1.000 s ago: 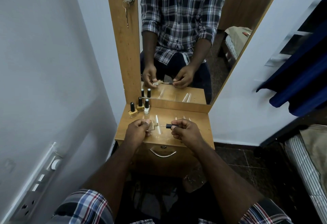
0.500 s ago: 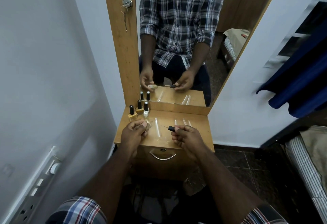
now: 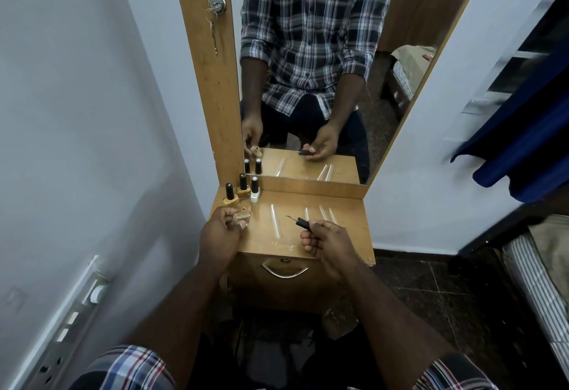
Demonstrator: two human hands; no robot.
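Observation:
My left hand grips a small open nail polish bottle of beige colour at the left edge of the wooden dresser top. Its neck points up and has no cap. My right hand pinches the black cap with its thin brush, the brush tip pointing left over the middle of the top. The two hands are apart, roughly a hand's width between bottle and brush.
Three capped polish bottles stand at the back left corner. Behind them rises a tall mirror in a wooden frame with a key in its lock. A drawer handle is below. Walls close in left and right; a bed lies right.
The brush cap has come out of the bottle. My left hand has drawn the bottle left toward the edge, and my right hand has moved the brush right and nearer to me.

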